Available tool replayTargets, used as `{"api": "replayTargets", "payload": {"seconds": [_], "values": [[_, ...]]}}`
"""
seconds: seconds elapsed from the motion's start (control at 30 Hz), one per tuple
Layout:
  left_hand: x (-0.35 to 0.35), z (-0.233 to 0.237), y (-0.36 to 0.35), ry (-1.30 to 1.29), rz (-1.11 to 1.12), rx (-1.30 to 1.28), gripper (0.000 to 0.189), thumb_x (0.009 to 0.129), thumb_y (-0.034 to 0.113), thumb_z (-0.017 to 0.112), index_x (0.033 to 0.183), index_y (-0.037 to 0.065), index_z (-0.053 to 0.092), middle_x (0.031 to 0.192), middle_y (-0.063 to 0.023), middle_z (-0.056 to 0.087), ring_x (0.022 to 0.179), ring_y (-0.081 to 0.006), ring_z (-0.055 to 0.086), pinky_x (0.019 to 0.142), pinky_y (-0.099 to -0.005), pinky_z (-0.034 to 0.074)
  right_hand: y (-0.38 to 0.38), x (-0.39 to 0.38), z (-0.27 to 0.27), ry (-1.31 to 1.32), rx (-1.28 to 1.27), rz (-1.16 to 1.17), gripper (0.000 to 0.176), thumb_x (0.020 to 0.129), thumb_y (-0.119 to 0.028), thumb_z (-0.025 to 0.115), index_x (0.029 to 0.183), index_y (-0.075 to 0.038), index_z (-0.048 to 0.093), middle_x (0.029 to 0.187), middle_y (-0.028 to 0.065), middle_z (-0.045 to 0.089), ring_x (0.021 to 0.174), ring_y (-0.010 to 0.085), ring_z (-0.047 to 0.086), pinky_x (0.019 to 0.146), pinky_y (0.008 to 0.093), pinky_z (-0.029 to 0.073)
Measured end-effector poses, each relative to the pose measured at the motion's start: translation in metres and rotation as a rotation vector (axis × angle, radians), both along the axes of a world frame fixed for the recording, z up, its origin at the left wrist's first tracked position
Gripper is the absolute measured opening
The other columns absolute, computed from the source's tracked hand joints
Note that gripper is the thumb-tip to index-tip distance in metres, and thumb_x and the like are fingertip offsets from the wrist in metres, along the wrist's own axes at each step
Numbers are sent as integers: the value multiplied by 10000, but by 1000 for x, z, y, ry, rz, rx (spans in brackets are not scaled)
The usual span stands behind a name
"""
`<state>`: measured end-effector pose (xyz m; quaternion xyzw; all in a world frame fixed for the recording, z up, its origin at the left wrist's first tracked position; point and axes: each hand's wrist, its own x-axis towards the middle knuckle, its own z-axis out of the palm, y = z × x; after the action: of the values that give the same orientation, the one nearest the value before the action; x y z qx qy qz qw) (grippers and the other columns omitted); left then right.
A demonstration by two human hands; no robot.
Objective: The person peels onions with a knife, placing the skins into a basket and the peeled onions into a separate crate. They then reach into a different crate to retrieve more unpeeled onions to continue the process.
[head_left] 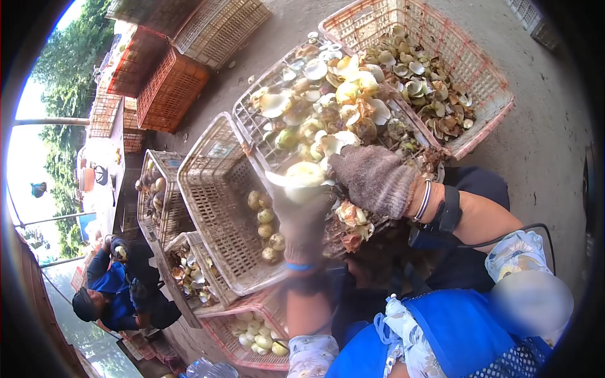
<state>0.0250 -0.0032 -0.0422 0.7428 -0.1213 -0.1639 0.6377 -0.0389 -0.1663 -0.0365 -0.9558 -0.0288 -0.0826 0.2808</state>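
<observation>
My left hand (304, 220), in a glove and smeared by motion, is closed around a pale, partly peeled onion (305, 172). Just beside it is my right hand (375, 179), in a brown knitted glove. Its fingers are curled close to the onion, and whatever they may hold is hidden. Beyond both hands, a wire-mesh crate top (261, 129) bears a heap of onions and cupped onion skins (350, 88). More onion peelings (353, 220) hang near my right wrist.
A crate (469, 57) of peelings stands at upper right. To the left, a crate (214, 189) holds several onions (266, 217). Below it, a pink crate (220, 340) contains pale peeled onions (255, 331). Orange crates (170, 88) stand farther back. A co-worker (116, 283) sits at left.
</observation>
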Motion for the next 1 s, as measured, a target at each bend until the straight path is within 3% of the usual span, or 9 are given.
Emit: {"api": "replayTargets", "payload": {"seconds": [0.1,0.27,0.37,0.47,0.57,0.83,0.9,0.93,1.0], "values": [[-3,1,-5,-78,31,20,615,647,-48,686,1233,41,523,1018,-79,621,845,-166,633,645,-273,552,3,1,1,125,111,-9,187,799,-90,567,971,-19,575,838,207,621,817,392,642,717,470,523],[-4,-10,-11,-287,116,38,681,605,-88,723,1239,47,513,1023,-83,620,867,-182,633,700,-310,570,9,3,-13,-13,99,-57,133,775,-116,615,879,-41,647,771,193,669,756,354,688,662,440,557],[-7,-15,-8,-371,122,91,725,591,-82,751,1256,54,496,1089,-91,599,942,-198,619,784,-333,559,11,-7,-12,28,185,-61,137,779,-120,619,878,-29,642,768,209,660,753,372,679,668,456,548],[-12,-19,-8,-573,120,48,759,601,5,823,1268,11,461,1224,-156,507,1144,-276,513,1007,-381,426,13,-24,-18,95,353,-145,150,796,-133,627,879,-8,626,777,224,648,768,401,666,667,485,526],[-12,-27,-11,-605,192,105,781,614,-21,806,1296,15,428,1224,-151,506,1143,-273,519,1001,-370,438,9,-20,-20,116,275,-133,148,798,-129,624,884,-9,626,778,223,648,772,399,667,671,483,527],[-23,-2,-16,-280,242,5,766,668,-71,718,1338,26,360,1154,-132,548,981,-203,604,834,-292,529,-2,-1,-10,87,121,-47,157,784,-140,647,896,-30,640,815,203,664,840,360,684,708,450,551],[-25,1,-14,-57,213,-60,737,681,-83,705,1330,26,373,1124,-114,567,974,-191,604,815,-279,526,-6,-1,-16,63,95,-9,185,784,-161,653,915,-31,638,824,201,665,834,365,682,704,450,551],[-25,-3,-12,-37,194,-120,720,639,-48,750,1296,54,473,1108,-71,594,941,-172,599,794,-303,512,-6,-2,-18,93,104,0,204,784,-175,657,929,-33,634,833,199,667,831,367,680,701,451,551],[-25,4,-10,-10,132,-144,688,663,-41,740,1292,57,478,1106,-73,596,941,-176,600,796,-304,514,-10,-3,-19,104,113,42,234,785,-198,656,951,-36,632,858,193,664,829,371,676,697,453,550]]}}
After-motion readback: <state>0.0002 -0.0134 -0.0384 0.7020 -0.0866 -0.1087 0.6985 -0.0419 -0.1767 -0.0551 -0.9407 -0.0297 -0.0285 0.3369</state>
